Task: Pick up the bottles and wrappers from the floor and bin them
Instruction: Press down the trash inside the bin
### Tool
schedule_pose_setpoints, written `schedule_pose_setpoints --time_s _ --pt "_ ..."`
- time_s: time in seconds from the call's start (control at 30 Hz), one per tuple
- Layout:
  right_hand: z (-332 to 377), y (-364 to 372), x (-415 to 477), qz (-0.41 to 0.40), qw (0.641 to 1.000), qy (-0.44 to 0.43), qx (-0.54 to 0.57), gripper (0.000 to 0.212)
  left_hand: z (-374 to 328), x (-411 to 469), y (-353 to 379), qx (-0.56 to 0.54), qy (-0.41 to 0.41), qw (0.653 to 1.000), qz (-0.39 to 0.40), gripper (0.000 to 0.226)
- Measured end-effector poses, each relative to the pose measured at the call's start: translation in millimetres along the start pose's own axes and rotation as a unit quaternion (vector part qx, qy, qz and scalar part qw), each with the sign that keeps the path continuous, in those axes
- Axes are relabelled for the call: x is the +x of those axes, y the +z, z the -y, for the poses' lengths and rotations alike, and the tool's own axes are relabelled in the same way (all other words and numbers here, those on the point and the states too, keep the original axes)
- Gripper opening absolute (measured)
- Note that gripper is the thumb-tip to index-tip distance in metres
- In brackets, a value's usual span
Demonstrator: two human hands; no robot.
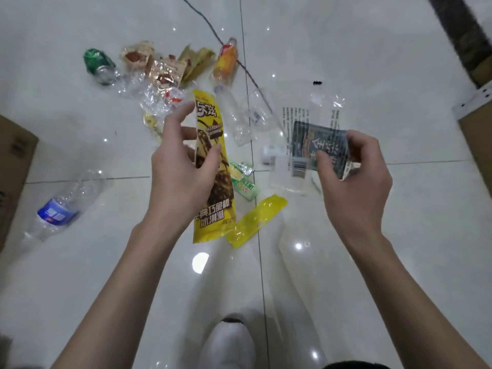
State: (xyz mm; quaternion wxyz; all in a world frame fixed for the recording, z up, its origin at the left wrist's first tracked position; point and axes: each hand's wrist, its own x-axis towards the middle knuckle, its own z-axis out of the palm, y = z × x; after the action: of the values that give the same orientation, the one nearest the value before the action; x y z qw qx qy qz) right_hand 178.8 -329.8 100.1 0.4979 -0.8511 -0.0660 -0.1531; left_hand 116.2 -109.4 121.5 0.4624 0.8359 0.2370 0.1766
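yellow wrapper (222, 193) pinched by left fingers (181, 113), dark packet (316, 139) gripped by right fingers (364, 141) — bottles (57, 209) and wrappers (162, 70) litter tiles (372, 62) beyond.

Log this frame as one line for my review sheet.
left hand grips long yellow ice-cream wrapper | right hand pinches dark printed clear plastic packet | blue-labelled clear bottle lies on white tiled floor

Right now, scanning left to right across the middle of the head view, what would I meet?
Blue-labelled clear bottle, left hand gripping a yellow ice-cream wrapper, right hand holding a dark packet.
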Motion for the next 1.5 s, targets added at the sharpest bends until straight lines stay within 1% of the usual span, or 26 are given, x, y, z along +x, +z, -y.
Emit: schedule_pose_setpoints --time_s 0.2,0.4,0.57,0.7,0.87,1.0,1.17,1.33,1.5 --pt "4.8 -56.5 31.1 -0.065 0.997 0.014 -0.025 0.032 -77.2 26.4 30.7 -0.017 0.079 0.995 0.059 0.061" --pt "-11.9 -137.1 38.8 -0.162 0.982 0.048 -0.079 0.03 -136.7 26.1 98.1 -0.073 0.137 0.977 0.146 0.062" --pt "-22.2 -219.9 21.9 -0.266 0.951 0.087 -0.128 0.034 -191.4 -5.3 161.0 -0.114 0.184 0.946 0.24 0.064" --pt "-26.8 -285.7 -23.3 -0.345 0.917 0.126 -0.157 0.033 -232.8 -58.5 209.6 -0.122 0.23 0.903 0.343 0.064" --pt "-14.1 -368.6 -111.0 -0.435 0.856 0.188 -0.204 0.036 -280.2 -160.3 257.7 -0.134 0.289 0.829 0.46 0.056" --pt "6.8 -428.9 -189.5 -0.52 0.787 0.222 -0.248 0.034 -319.3 -255.3 270.8 -0.17 0.342 0.742 0.55 0.056" --pt "35.7 -480.0 -275.4 -0.613 0.699 0.24 -0.279 0.033 -353.8 -372.2 273.6 -0.211 0.365 0.667 0.614 0.052" --pt "48.9 -518.9 -351.9 -0.687 0.614 0.258 -0.292 0.033 -368.2 -485.2 267.0 -0.221 0.379 0.591 0.677 0.051" --pt "45.6 -547.5 -421.5 -0.752 0.529 0.25 -0.302 0.031 -369.8 -585.5 260.3 -0.223 0.384 0.535 0.719 0.049"
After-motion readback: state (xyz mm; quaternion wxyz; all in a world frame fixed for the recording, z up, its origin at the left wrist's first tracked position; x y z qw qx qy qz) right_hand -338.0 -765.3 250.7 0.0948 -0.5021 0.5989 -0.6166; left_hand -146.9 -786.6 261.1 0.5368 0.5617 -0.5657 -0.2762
